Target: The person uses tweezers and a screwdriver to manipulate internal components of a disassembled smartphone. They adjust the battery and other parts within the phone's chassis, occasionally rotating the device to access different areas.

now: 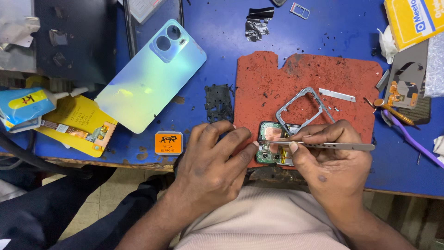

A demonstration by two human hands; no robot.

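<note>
Red and pitted, one rubber mat (296, 78) is my landmark on the blue bench. At its near edge I see one opened phone (273, 144) with green circuitry showing. My left hand (215, 164) rests on the mat's near-left corner, fingers curled, steadying the phone's left side. My right hand (333, 159) pinches one pair of metal tweezers (342, 146), tips on the board. One grey frame (303, 107) lies mid-mat; one iridescent back cover (150, 78) lies left of it.
</note>
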